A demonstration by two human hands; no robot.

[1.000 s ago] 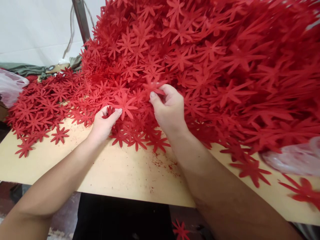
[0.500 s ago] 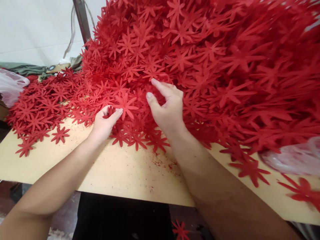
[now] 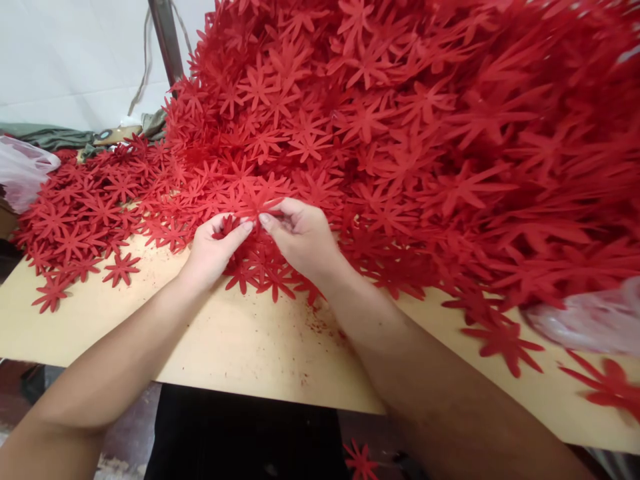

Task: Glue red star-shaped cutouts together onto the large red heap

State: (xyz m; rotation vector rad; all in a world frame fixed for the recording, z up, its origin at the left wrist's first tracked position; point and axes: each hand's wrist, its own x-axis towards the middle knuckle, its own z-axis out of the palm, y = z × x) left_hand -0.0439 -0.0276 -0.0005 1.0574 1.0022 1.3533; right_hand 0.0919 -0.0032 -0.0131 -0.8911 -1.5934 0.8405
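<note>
Your left hand (image 3: 213, 250) and right hand (image 3: 310, 243) both pinch one flower (image 3: 260, 202), held in from the counter's (image 3: 240, 353) near edge, before the heap (image 3: 360, 120). Loose flowers (image 3: 511, 345) lie nearer that edge, to your right.

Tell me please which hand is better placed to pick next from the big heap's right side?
Probably the right hand: it is nearer that side of the heap. The left hand is farther and has red petals in its grip.
</note>
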